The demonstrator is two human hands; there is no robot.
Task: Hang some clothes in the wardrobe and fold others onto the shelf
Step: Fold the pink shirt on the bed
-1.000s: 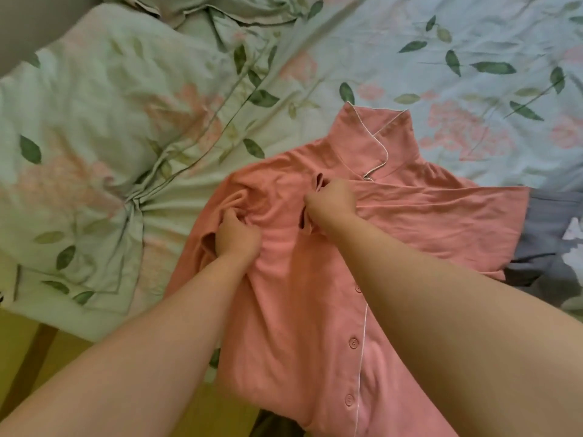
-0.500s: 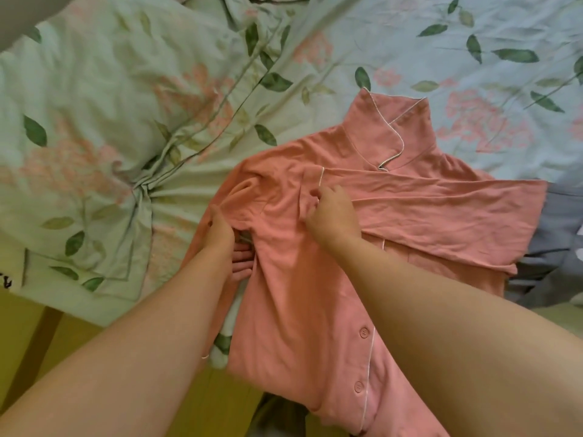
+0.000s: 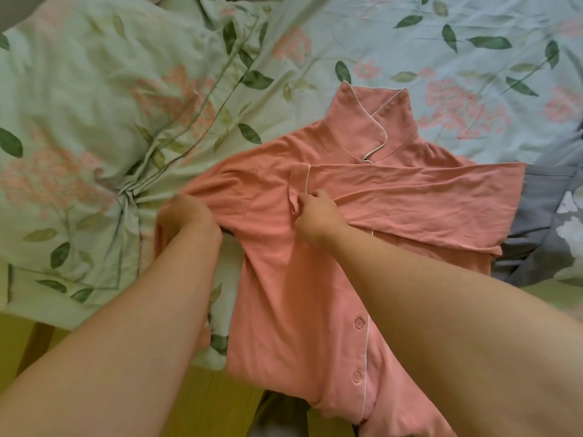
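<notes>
Pale floral bedding [image 3: 473, 58], printed with pink blossoms and dark green leaves, is spread across the whole upper view. A greener quilt [image 3: 79, 89] of the same print is gathered into creases at the left. A grey patterned cloth [image 3: 542, 222] is seen at the right edge, and a yellow-green floor [image 3: 195, 398] below.

A salmon-pink pyjama shirt [image 3: 284, 294] of soft, matte knit is laid front-up on the bedding, its hem hanging over the near edge. White piping is run along the collar [image 3: 362, 127] and placket, and two round pink buttons [image 3: 358, 323] are shown. One sleeve is folded flat across the chest, its piped cuff [image 3: 307, 181] ending near the middle.

The left hand [image 3: 186, 220], somewhat blurred, is curled round bunched fabric at the shirt's left shoulder edge. The right hand [image 3: 317, 216] is placed on the chest, and a small fold just below the cuff is pinched between its thumb and fingers.
</notes>
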